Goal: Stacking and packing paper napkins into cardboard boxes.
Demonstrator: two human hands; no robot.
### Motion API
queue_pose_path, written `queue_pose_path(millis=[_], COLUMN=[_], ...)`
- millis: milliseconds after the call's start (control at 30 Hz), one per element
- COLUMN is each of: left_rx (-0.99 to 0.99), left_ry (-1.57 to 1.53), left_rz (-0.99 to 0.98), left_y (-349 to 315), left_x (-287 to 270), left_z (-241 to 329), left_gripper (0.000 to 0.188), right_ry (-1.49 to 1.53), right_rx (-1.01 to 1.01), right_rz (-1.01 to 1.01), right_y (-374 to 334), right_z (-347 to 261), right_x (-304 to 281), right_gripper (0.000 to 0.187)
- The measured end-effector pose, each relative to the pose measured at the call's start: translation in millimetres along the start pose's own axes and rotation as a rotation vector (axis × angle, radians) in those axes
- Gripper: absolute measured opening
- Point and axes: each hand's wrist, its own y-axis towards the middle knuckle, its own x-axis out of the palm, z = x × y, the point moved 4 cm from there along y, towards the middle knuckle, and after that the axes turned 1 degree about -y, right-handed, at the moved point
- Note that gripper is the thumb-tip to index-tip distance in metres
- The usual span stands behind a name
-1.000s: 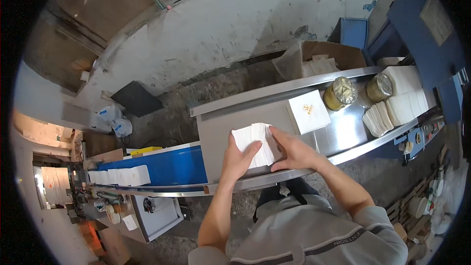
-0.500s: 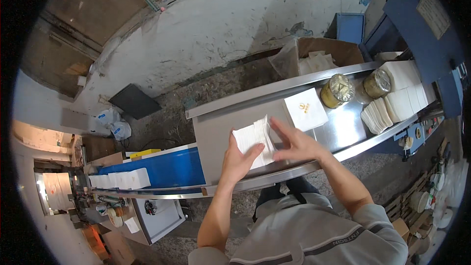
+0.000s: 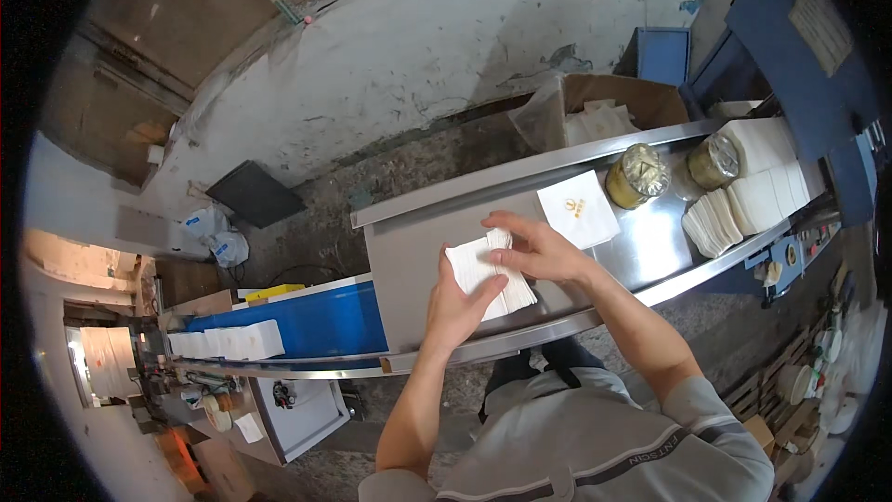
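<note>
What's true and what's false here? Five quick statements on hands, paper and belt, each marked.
1. The left hand and right hand are both on the white paper stack. True.
2. The blue belt lies left of the stack. True.
3. Nothing lies on the blue belt. False: white sheets lie there.
4. Gold-printed paper lies right of the stack. True.
5. The gold-printed paper is nearer the belt than the stack is. False: the stack is nearer.
</note>
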Motion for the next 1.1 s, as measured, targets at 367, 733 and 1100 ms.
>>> queue_pose_path(millis=[367, 733, 1100], left_rx=[-0.012, -0.017, 0.016], left_ry=[0.013, -0.025, -0.073], left_rz=[0.004, 0.027, 0.059], left_y=[-0.1, -1.3, -4.0], left_x=[-1.6, -3.2, -6.7], left_z=[2.1, 1.3, -8.6], left_gripper=[0.103, 0.099, 0.093], right_ry=[-0.075, -0.016, 0.143], right_rx=[-0.041, 0.021, 0.21], right_rz=[0.026, 0.07, 0.183], right_y=[0.8, -0.8, -13.1], right_z=[3.2, 7.0, 9.7], right_x=[-2.9, -2.6, 2.7], right_gripper=[0.048, 0.043, 0.071])
